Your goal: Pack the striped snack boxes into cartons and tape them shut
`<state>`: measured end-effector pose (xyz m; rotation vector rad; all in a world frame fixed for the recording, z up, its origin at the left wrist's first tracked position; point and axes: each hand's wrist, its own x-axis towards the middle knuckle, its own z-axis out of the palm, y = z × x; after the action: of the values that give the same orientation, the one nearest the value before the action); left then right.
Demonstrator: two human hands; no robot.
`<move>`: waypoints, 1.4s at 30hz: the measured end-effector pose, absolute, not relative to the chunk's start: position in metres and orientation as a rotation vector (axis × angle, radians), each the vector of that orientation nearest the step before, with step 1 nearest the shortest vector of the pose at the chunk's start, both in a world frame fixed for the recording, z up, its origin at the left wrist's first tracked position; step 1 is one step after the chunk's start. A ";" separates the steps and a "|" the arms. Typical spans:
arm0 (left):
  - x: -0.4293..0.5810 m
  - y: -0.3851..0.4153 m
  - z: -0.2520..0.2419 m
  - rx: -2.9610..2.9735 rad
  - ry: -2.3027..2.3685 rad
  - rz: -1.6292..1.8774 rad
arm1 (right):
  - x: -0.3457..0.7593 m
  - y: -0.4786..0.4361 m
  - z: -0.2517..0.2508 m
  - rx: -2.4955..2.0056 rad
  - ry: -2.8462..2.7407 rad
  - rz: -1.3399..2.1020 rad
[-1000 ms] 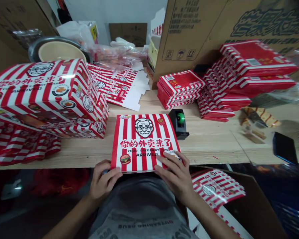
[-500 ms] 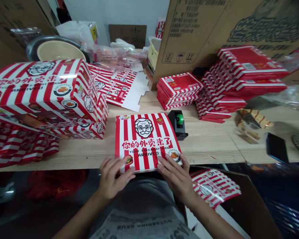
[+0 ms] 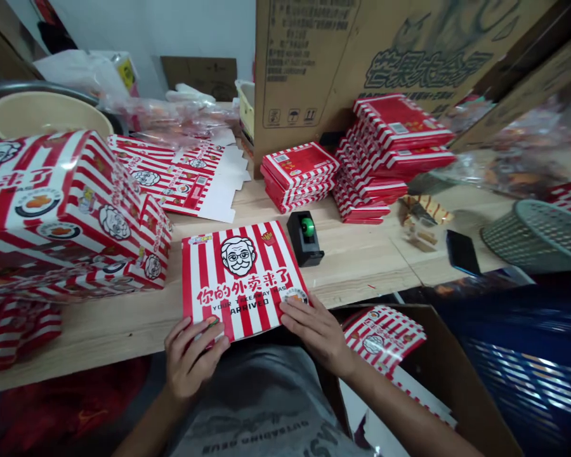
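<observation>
A flat red-and-white striped takeaway box (image 3: 240,279) lies at the near edge of the wooden table (image 3: 361,260). My left hand (image 3: 190,355) has its fingers laid flat on the box's near left corner, thumb under the edge. My right hand (image 3: 316,330) rests spread on the near right corner. Both hands press on the box at the table's edge.
A stack of assembled striped boxes (image 3: 61,209) stands at left, flat blanks (image 3: 181,171) behind. A black tape dispenser (image 3: 305,236), stacks of folded boxes (image 3: 375,158), a phone (image 3: 461,252), a mesh basket (image 3: 542,235) and large cartons (image 3: 361,57) lie right. A carton with blanks (image 3: 385,336) sits below.
The camera has swung to the right, so everything sits further left in view. My left hand has slid along the box's near edge; my right hand stays on the near right corner.
</observation>
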<state>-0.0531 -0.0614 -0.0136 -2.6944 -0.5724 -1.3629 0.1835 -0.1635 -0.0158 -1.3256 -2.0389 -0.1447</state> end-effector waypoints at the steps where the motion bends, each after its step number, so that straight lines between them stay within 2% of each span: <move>1: -0.050 -0.059 -0.014 -2.678 -0.599 -1.353 | 0.188 -0.157 -0.016 -1.322 -1.991 -0.128; 3: -0.044 -0.051 -0.015 -2.643 -0.682 -1.326 | 0.204 -0.140 -0.016 -1.446 -1.671 -0.078; 6: -0.035 -0.034 -0.016 -2.625 -0.780 -1.313 | 0.242 -0.111 -0.020 -1.747 -0.906 0.064; 8: -0.033 -0.024 -0.017 -2.633 -0.793 -1.314 | 0.269 -0.095 -0.024 -1.837 -0.674 0.204; 12: -0.033 -0.014 -0.016 -2.651 -0.788 -1.305 | 0.295 -0.086 -0.035 -1.803 -0.681 0.567; 14: -0.032 -0.016 -0.016 -2.658 -0.815 -1.308 | 0.290 -0.092 -0.043 -1.745 -0.638 0.641; 21: -0.027 -0.019 -0.018 -2.642 -0.837 -1.357 | 0.261 -0.110 -0.079 -1.748 -0.458 0.470; 26: -0.028 -0.019 -0.019 -2.640 -0.843 -1.328 | 0.262 -0.103 -0.082 -1.790 -0.472 0.462; 31: -0.025 -0.024 -0.018 -2.606 -0.879 -1.382 | 0.259 -0.108 -0.069 -1.817 -0.407 0.420; 35: -0.022 -0.026 -0.018 -2.598 -0.905 -1.402 | 0.211 -0.118 -0.036 -1.722 -0.434 0.508; 37: -0.022 -0.025 -0.018 -2.600 -0.903 -1.400 | 0.172 -0.116 -0.013 -1.639 -0.507 0.658; 40: -0.026 -0.022 -0.015 -2.601 -0.862 -1.366 | 0.120 -0.103 0.012 -1.389 -0.542 1.057; 42: -0.030 -0.021 -0.011 -2.633 -0.822 -1.325 | 0.102 -0.092 0.016 -1.318 -0.467 1.144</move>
<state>-0.0296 -0.0210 -0.0109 -2.6329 -0.8217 -1.3253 0.1019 -0.0916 0.0164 -1.3178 -0.4673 1.1443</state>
